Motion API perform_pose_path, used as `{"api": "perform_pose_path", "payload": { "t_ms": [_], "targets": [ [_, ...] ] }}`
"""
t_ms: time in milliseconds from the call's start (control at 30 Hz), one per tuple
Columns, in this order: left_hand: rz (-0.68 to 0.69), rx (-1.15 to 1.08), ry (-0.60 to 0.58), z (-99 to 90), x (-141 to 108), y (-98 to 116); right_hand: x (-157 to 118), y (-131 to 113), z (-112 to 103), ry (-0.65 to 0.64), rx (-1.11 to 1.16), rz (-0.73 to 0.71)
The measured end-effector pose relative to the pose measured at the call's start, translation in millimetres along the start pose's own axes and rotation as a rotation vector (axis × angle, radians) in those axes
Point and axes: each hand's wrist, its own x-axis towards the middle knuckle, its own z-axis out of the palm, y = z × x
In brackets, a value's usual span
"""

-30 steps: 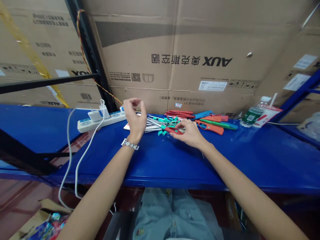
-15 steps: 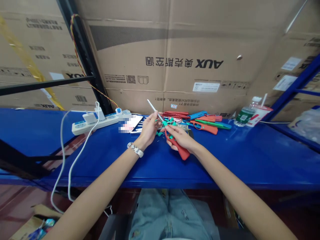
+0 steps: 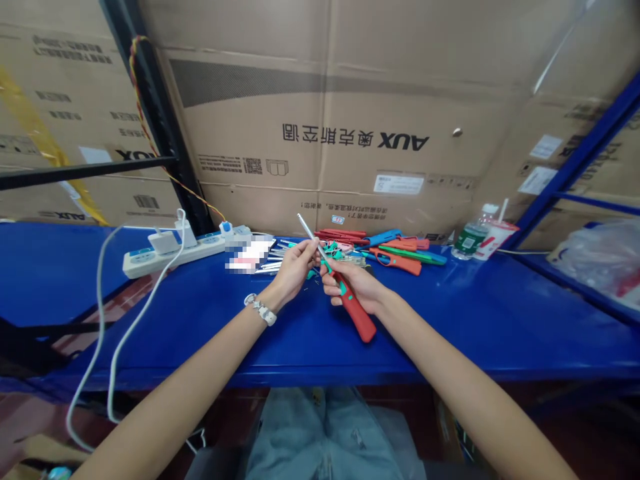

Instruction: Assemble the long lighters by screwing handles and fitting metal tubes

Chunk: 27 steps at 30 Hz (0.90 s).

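Note:
My right hand (image 3: 353,285) is closed around a red lighter-like body (image 3: 359,317) with green parts; its wide end points down toward the front of the table. From its upper end a thin silver tube (image 3: 306,225) slants up and to the left. The fingers of my left hand (image 3: 295,270) pinch this tube close to my right hand. Just behind both hands lies a pile of silver tubes and small green pieces (image 3: 336,251). Red, orange, blue and green bodies (image 3: 400,257) are heaped to the right of it.
A white power strip (image 3: 137,263) with plugs and cables lies at the left on the blue table (image 3: 450,327). A blurred phone-like object (image 3: 253,253) is beside it. At the right stand a bottle (image 3: 470,239) and a cup (image 3: 495,239). Large cartons (image 3: 250,33) are behind.
The red body has turned so more of its side shows, and both hands are slightly lower relative to the pile. The whole view has shifted a little.

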Motion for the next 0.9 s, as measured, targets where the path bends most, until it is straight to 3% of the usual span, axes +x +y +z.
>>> {"api": "perform_pose_path", "payload": {
  "t_ms": [300,600,900],
  "targets": [
    [-0.007,0.014,-0.003,1.0,-0.8,0.5,-0.8,-1.5,-2.6,0.011,-0.040,0.037],
    [-0.022,0.032,0.020,-0.1,-1.6,-1.7,0.7,1.4,-0.1,0.050,-0.036,-0.078],
    [0.019,0.058,0.006,3.0,-3.4,-0.1,-0.6,-0.3,6.7,0.077,-0.014,-0.026]
  ]
}}
